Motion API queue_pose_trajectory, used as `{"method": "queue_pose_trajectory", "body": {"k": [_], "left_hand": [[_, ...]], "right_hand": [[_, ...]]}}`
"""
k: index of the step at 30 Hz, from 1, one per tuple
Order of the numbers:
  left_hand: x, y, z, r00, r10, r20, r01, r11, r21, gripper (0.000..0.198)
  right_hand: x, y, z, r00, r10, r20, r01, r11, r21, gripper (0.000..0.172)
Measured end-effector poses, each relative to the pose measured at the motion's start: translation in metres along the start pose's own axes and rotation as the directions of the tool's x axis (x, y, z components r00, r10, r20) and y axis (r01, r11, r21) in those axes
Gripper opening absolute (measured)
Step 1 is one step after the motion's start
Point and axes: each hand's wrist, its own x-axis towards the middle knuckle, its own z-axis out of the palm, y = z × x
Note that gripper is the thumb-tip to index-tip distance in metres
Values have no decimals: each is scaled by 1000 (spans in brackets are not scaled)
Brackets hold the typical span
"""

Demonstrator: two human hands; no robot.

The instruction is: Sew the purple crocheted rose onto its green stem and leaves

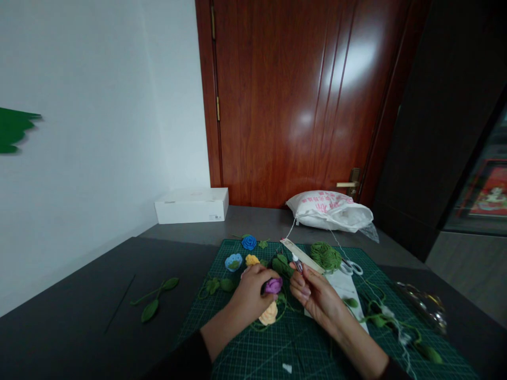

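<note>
My left hand (255, 289) is closed around a purple yarn flower (273, 285), whose petals face to the right. In my right hand (312, 293) a small glue-like tube (297, 262) with a white tip is pinched between thumb and fingers, pointing up. Dark green yarn leaves (281, 265) lie just behind and between the hands. Below the purple flower, a peach yarn flower (268, 313) rests on the green cutting mat (253, 359). A yellow flower (252, 260) shows just beyond my left hand, partly covered by it.
Around the mat lie a blue flower (249, 242), a light blue cup-shaped piece (233, 262), a wooden ruler (303, 255), green yarn (325, 256) and scissors (352, 267). A white box (192, 207) and white bag (328, 208) stand behind. Leaf stems (150, 310) lie left.
</note>
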Motion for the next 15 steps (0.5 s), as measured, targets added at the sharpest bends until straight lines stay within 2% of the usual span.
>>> {"method": "queue_pose_trajectory", "body": {"k": [3, 9, 15], "left_hand": [[2, -1, 10, 999, -14, 42, 14, 1000, 0, 35], [4, -5, 14, 997, 2, 83, 2, 999, -43, 28], [6, -12, 21, 1000, 28, 3, -27, 991, -133, 22]], "right_hand": [[2, 3, -3, 999, -4, -32, 4, 1000, -8, 23], [6, 9, -16, 994, 5, -111, -8, 1000, -26, 28], [6, 17, -22, 982, 8, -187, -14, 999, -34, 33]]}}
